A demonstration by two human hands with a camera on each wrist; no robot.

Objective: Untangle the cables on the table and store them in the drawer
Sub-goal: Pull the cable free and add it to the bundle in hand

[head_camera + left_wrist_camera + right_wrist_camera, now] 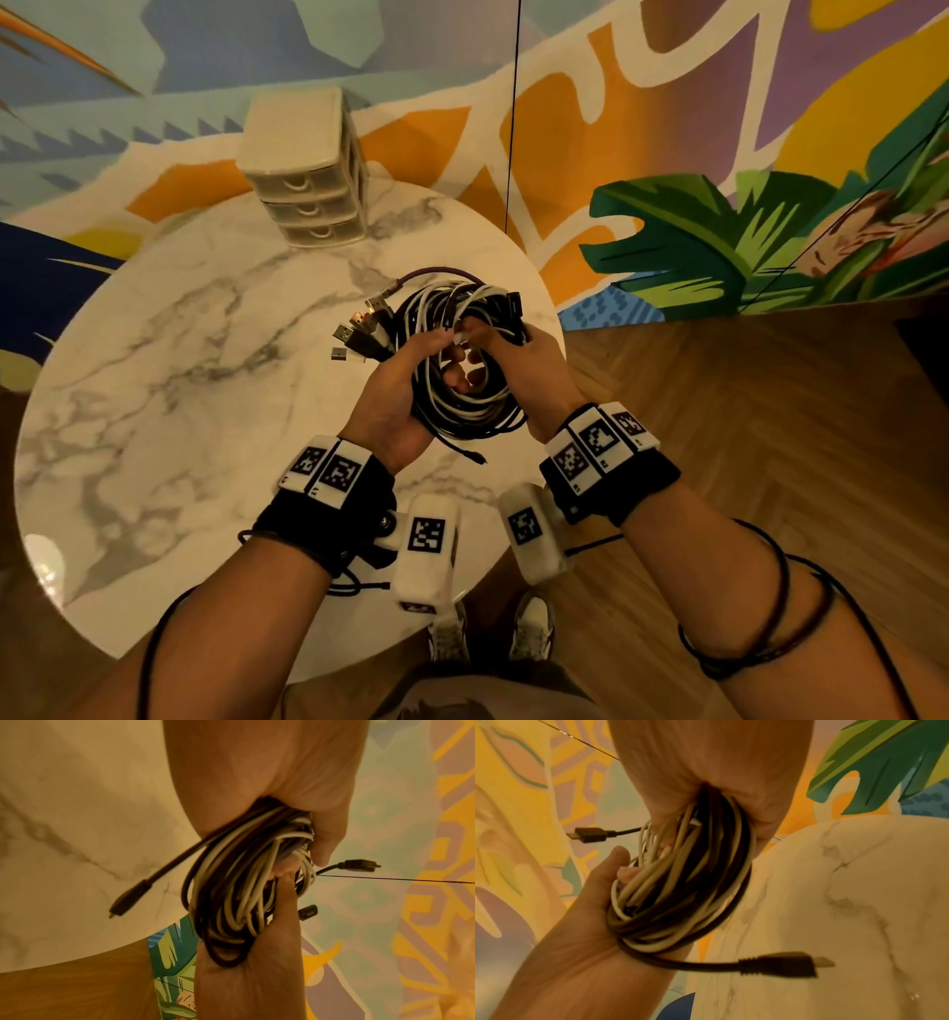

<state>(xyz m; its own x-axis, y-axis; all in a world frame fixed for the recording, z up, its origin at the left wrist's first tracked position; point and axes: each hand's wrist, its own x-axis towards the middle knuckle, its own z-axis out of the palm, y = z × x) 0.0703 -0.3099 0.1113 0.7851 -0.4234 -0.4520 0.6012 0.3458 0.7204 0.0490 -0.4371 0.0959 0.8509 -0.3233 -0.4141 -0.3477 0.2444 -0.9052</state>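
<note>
— Fingers (464, 336) of both hands curl round the cable bundle (454, 354), held above the marble table (154, 360).

— The left hand (395, 395) grips one side, the right hand (518, 370) the other; the drawer unit (303, 169) stands closed at the table's far edge.
</note>
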